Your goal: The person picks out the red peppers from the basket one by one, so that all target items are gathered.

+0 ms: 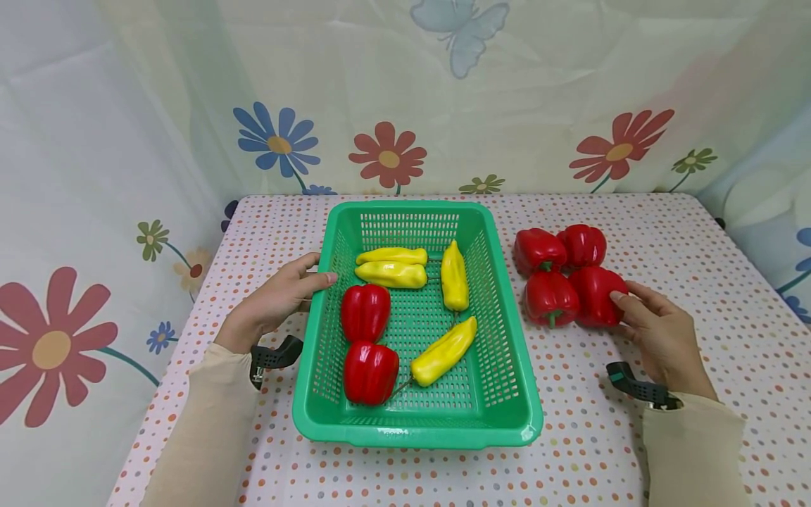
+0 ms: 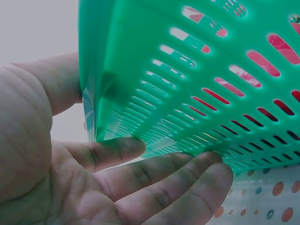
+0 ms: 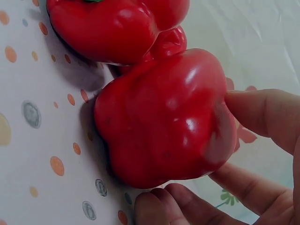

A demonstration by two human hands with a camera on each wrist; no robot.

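Both sleeves [image 1: 196, 429] are long and beige. Each wrist device [image 1: 271, 358] — black, curved — bears small holes.

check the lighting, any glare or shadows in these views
Head view: brightly lit, white glints on the glossy, rounded red bell peppers; left wrist view: dimmer, with pale halos round some slots of the green rectangular plastic basket; right wrist view: dim, highlights on the nearest pepper, soft shadow on the dotted pale tablecloth.

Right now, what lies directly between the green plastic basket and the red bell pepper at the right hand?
Another glossy red bell pepper, the head view shows.
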